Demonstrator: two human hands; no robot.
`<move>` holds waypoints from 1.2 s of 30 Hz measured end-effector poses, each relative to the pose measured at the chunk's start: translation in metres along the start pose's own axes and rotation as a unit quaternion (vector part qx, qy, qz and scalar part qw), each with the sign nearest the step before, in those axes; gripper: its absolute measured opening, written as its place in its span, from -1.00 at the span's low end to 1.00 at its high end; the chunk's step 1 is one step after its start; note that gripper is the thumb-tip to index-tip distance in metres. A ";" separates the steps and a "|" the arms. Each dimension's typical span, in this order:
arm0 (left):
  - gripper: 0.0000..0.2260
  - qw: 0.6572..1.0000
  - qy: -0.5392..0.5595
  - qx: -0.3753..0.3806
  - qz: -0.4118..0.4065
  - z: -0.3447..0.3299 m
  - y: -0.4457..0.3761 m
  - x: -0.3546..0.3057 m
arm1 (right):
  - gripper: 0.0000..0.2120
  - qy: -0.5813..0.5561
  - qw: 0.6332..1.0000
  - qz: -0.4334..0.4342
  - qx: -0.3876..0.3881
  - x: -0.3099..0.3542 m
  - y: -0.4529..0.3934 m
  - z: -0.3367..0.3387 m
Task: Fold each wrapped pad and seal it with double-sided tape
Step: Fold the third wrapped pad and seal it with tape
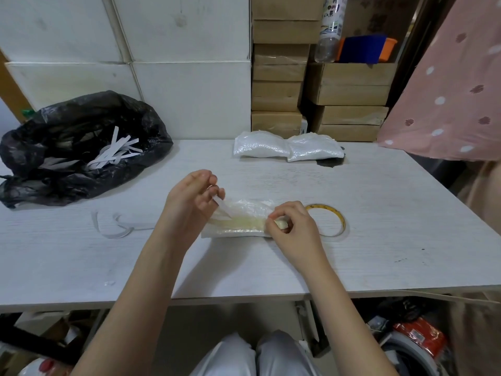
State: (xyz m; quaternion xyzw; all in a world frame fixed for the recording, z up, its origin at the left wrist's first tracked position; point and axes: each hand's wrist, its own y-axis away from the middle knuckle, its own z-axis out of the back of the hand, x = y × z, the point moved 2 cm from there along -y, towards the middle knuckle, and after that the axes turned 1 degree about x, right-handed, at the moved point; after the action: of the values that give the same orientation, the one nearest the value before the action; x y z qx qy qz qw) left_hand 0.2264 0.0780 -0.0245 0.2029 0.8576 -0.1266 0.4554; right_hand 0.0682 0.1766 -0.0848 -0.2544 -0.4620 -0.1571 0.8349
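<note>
Bare surface [271, 267] lies open at the near edge. A black bag [78, 147] blocks the far left, two packs [287, 145] the back, a tape roll [329, 222] the right.

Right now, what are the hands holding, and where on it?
The left hand pinches the free upper end of a white tape backing strip peeling off the wrapped pad. The right hand pinches the pad's right end.
</note>
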 end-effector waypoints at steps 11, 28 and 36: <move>-0.74 0.996 -0.065 -0.048 -0.043 0.056 0.009 -0.047 | -0.85 -0.010 1.000 0.009 0.001 -0.001 0.000 0.000; -0.79 0.838 -0.516 -0.165 -0.069 0.107 -0.001 -0.042 | -0.75 -0.022 1.000 0.005 0.003 0.005 0.005 0.001; -0.74 0.515 -0.833 -0.124 -0.162 0.109 -0.016 -0.020 | -0.75 0.022 0.999 0.046 0.009 0.001 0.004 0.000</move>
State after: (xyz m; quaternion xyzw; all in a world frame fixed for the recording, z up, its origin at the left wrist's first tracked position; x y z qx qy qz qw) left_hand 0.3092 0.0155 -0.0677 -0.1964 0.1110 -0.2018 0.9531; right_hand 0.0709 0.1799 -0.0849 -0.2646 -0.4325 -0.1198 0.8536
